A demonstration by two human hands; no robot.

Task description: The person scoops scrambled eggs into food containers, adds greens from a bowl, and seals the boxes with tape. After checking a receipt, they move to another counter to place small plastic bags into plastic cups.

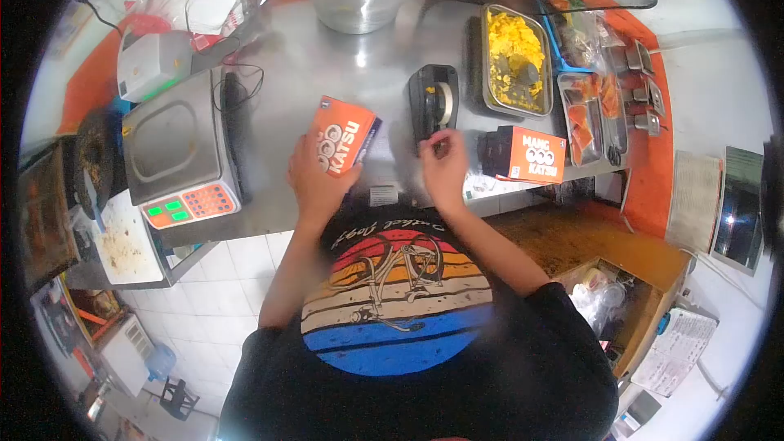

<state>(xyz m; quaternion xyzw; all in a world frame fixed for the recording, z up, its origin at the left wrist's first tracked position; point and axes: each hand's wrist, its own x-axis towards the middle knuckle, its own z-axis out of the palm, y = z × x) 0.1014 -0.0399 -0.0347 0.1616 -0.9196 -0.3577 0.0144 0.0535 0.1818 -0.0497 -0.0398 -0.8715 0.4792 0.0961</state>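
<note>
My left hand [317, 180] is wrapped round an orange and dark-blue takeaway box [343, 124] lettered "KATSU", which sits at an angle on the steel table. Beside it stands a black tape dispenser [422, 106] with a pale roll of tape [443, 104] in it. At the dispenser's near end, the fingers of my right hand [443, 170] are pinched together. Whatever is between those fingertips is too small to make out. Right of that hand, a second orange box [537, 155] reading "MANG KATSU" lies near the table's front edge.
A digital scale [175, 147] occupies the table's left side. Behind are a clear plastic tub [359, 8] and a steel tray of yellow food [487, 73]. Several small trays [581, 147] line the right end. An open cardboard carton [645, 310] stands below right.
</note>
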